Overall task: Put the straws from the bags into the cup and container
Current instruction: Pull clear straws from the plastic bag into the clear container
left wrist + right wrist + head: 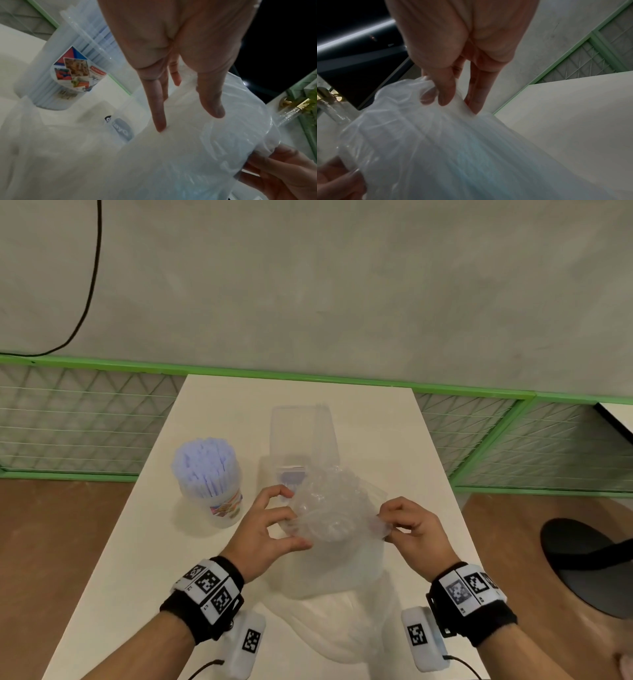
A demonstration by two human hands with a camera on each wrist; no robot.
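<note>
A clear plastic bag [330, 517] of straws is held up over the white table [394, 440] between both hands. My left hand [281, 523] holds its left edge between thumb and fingers [160, 121]. My right hand [390, 523] pinches the right edge, plainly so in the right wrist view [452, 101]. The bag [188, 162] [453, 148] looks bluish inside; single straws are hard to make out. A labelled cup [214, 491] [68, 75] packed with pale blue straws stands to the left. A clear container [301, 436] [120, 129] stands just behind the bag.
Another limp clear bag [329, 635] lies on the table near the front edge. A green mesh fence [85, 419] runs behind the table. A black round stool [589, 563] sits at the right over the brown floor.
</note>
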